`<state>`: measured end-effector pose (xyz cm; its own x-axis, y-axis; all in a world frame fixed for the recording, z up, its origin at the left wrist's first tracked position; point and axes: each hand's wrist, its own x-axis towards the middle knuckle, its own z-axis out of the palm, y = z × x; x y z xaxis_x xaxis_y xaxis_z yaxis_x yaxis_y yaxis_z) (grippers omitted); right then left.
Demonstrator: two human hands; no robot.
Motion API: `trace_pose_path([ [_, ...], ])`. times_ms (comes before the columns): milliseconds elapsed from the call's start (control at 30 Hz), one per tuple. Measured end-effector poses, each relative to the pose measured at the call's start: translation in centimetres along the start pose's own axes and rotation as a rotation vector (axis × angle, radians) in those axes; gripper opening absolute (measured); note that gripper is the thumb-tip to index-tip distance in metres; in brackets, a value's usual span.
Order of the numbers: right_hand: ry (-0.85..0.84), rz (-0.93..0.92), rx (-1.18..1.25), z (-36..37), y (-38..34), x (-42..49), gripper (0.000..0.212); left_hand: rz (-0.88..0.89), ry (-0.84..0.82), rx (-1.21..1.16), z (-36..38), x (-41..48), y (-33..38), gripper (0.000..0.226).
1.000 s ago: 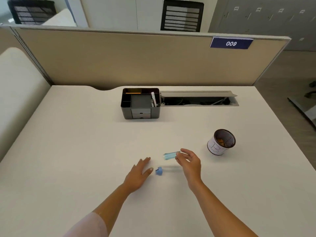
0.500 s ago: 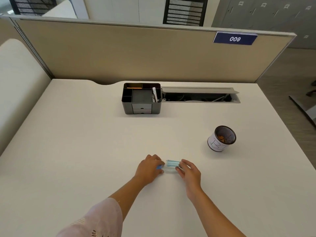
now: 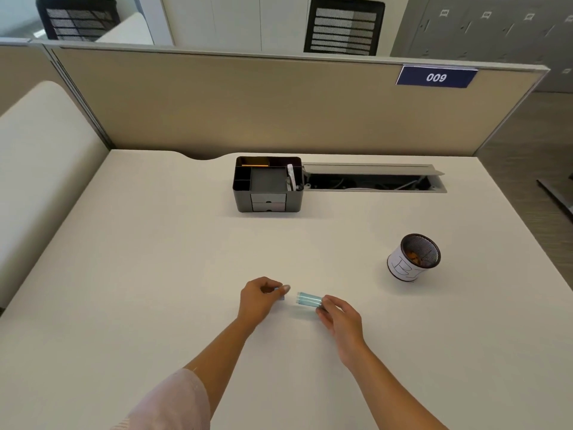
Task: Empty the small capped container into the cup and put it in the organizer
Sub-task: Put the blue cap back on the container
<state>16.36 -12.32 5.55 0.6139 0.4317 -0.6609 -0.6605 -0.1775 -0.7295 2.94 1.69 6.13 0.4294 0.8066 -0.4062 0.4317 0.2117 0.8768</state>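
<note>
My right hand (image 3: pixel 339 315) grips a small clear blue container (image 3: pixel 308 298) by its closed end and holds it level, its open mouth pointing left. My left hand (image 3: pixel 259 297) pinches the blue cap (image 3: pixel 280 293), mostly hidden by the fingers, a short gap away from the container's mouth. The mesh cup (image 3: pixel 412 257), with a white label and orange bits inside, stands to the right on the desk. The black organizer (image 3: pixel 268 184), with compartments and small drawers, sits at the back middle.
An open cable tray (image 3: pixel 375 180) runs along the desk's back edge to the right of the organizer. A beige partition (image 3: pixel 279 103) rises behind the desk. The desk's right edge drops off just past the cup.
My left hand picked the blue cap up off the desk and brought it to the container's mouth. My right hand lowered the container toward the desk.
</note>
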Motion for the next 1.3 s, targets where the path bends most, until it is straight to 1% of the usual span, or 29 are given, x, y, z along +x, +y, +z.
trace_pose_path([
  [100,-0.019,0.001,-0.024,0.6,0.2,-0.3,0.02,-0.084,0.036,-0.23,-0.5,-0.6,0.2,0.028],
  [167,-0.034,0.004,-0.041,1.1,0.4,-0.6,0.02,-0.132,0.081,-0.337,-0.9,-1.0,0.4,0.032],
  [233,-0.056,0.003,-0.057,1.5,0.4,-0.9,0.02,-0.17,0.102,-0.41,-1.2,-1.4,0.5,0.034],
  [333,-0.096,-0.004,-0.068,2.1,0.5,-1.5,0.019,-0.178,0.101,-0.46,-1.6,-2.0,0.5,0.035],
  [400,-0.123,-0.012,-0.06,2.4,0.6,-1.8,0.018,-0.168,0.093,-0.469,-1.5,-2.3,0.7,0.034],
  [600,-0.162,-0.034,-0.052,3.6,0.3,-2.7,0.019,-0.123,0.034,-0.493,-1.5,-3.2,1.2,0.019],
  [733,-0.168,-0.064,-0.075,3.9,-0.1,-3.2,0.02,-0.099,0.002,-0.481,-1.8,-3.6,1.6,0.027],
  [867,-0.196,-0.146,-0.146,3.6,-0.6,-3.5,0.022,-0.087,-0.017,-0.457,-2.2,-3.6,2.1,0.025],
  [1033,-0.191,-0.277,-0.319,3.5,-1.0,-3.6,0.023,-0.082,-0.04,-0.425,-2.6,-3.6,3.0,0.022],
  [1200,-0.153,-0.459,-0.44,3.5,-1.8,-4.2,0.022,-0.085,-0.044,-0.38,-2.7,-3.6,3.4,0.036],
  [1300,-0.163,-0.515,-0.467,3.6,-1.9,-4.5,0.025,-0.092,-0.053,-0.373,-2.9,-3.7,3.5,0.039],
])
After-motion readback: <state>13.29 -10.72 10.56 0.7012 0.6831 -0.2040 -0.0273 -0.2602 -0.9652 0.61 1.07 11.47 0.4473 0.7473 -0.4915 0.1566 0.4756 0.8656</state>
